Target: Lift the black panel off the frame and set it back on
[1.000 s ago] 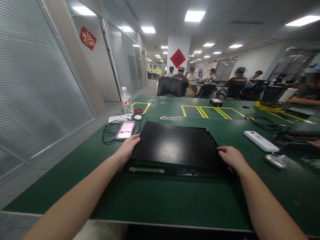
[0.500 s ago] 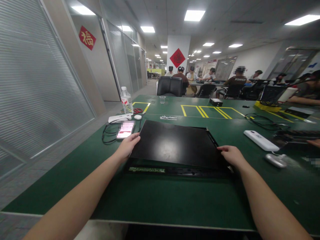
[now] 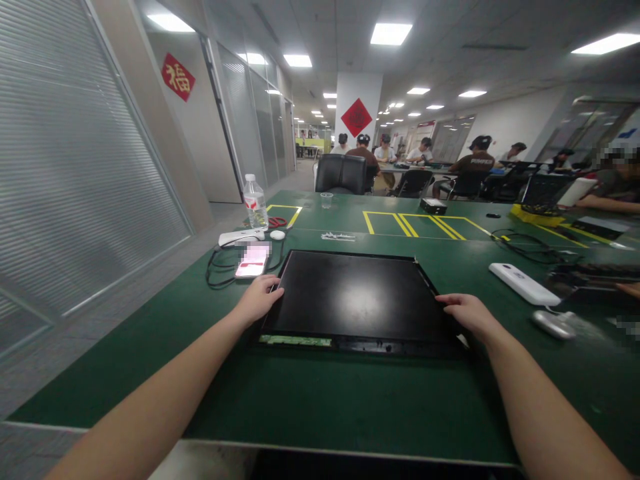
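Note:
A glossy black panel (image 3: 350, 293) lies within a shallow black frame (image 3: 400, 345) on the green table. Along the near side of the frame runs a green circuit strip (image 3: 295, 341), left of the middle. My left hand (image 3: 260, 297) grips the panel's left edge, with thumb on top and fingers at the side. At the right edge, my right hand (image 3: 465, 310) has its thumb and fingers closed on the rim. A small pale tab shows below the right hand at the near right corner.
Left of the panel are a phone (image 3: 253, 260), cables, a bottle (image 3: 255, 203) and red scissors (image 3: 277, 221). A metal tool (image 3: 338, 237) lies behind it. White devices (image 3: 524, 283) sit right. A person's arm (image 3: 610, 202) and seated people are beyond.
The panel has come down toward me and now sits flatter inside the frame, whose far edge shows. My left hand has moved slightly with it; my right hand is nearly still.

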Demonstrator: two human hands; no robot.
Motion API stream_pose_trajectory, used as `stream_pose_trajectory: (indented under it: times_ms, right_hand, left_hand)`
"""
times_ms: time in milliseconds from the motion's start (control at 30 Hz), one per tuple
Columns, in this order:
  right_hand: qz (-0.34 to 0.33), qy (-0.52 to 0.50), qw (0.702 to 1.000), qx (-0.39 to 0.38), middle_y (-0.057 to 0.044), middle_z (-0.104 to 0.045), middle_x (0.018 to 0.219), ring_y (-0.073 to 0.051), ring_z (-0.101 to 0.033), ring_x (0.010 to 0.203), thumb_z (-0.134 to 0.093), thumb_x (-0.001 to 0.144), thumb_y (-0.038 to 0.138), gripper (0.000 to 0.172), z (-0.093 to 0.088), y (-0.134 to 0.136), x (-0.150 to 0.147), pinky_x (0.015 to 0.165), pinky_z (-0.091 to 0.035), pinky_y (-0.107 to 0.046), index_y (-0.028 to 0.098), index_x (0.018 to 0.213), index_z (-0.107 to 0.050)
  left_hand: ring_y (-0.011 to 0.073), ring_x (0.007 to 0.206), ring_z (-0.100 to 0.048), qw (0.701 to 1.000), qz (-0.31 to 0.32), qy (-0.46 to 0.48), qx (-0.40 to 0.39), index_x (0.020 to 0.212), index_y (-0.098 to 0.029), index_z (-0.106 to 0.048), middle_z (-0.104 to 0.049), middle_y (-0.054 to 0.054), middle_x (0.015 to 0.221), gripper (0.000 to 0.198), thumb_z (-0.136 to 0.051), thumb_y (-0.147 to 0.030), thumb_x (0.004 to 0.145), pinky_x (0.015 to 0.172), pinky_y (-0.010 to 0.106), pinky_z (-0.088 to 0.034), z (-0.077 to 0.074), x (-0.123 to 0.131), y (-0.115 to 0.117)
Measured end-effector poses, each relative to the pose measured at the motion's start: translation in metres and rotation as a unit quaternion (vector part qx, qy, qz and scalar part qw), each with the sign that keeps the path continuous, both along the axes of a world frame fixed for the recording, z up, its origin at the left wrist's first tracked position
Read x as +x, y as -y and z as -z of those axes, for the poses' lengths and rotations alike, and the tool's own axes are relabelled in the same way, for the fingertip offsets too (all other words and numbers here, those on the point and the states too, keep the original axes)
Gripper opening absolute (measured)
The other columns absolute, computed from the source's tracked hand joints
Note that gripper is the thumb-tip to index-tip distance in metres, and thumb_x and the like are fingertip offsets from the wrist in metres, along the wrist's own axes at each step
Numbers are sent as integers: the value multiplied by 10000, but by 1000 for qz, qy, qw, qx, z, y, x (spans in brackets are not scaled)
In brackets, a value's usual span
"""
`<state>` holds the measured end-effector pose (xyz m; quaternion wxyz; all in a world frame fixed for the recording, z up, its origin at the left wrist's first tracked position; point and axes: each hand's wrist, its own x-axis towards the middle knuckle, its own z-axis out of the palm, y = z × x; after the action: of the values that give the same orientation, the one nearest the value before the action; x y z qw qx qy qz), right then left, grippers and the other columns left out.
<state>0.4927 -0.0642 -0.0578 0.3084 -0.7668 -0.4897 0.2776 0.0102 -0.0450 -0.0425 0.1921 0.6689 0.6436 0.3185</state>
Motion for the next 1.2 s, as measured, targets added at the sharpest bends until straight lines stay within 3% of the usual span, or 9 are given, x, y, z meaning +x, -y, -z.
stream_pose_trajectory:
  times_ms: [100,233,567,800,1200]
  right_hand:
    - [-2,-17,1000,-5,-93,-755,953,-174,-685,795,-549,651,-5,411,-1,0,0,699,-494,-223,135,971,-767]
    - [-12,-51,999,-12,-107,-752,976,-180,-688,796,-536,642,-22,450,-3,0,1,718,-505,-241,117,1009,-756]
    - [-27,-55,998,-20,-102,-752,948,-179,-687,759,-568,634,-14,463,0,1,-1,687,-515,-245,117,1041,-747]
    - [-23,-53,998,-24,-99,-747,893,-171,-672,697,-542,655,-20,473,-2,3,-5,652,-500,-238,107,1066,-739]
    - [-31,-32,998,-37,-88,-748,927,-148,-657,678,-523,620,-30,496,-9,3,-7,587,-466,-203,110,1039,-750]
  left_hand:
    - [309,1155,-615,999,14,-30,-13,936,-142,-760,-651,164,1297,346,-580,-367,746,979,382,-467,3,-3,-2]
    - [311,1172,-608,999,11,-41,-20,980,-142,-753,-619,168,1341,376,-573,-384,755,977,381,-472,6,-6,-2]
    - [306,1141,-615,998,1,-57,-11,995,-148,-751,-646,155,1310,370,-553,-371,776,981,382,-460,8,-6,-4]
    - [295,1080,-636,998,17,-54,4,906,-200,-754,-726,102,1155,281,-539,-341,792,937,376,-484,8,-4,-5]
    - [319,1123,-616,997,13,-72,8,974,-142,-753,-694,169,1210,332,-545,-329,795,954,397,-473,9,-6,-6]
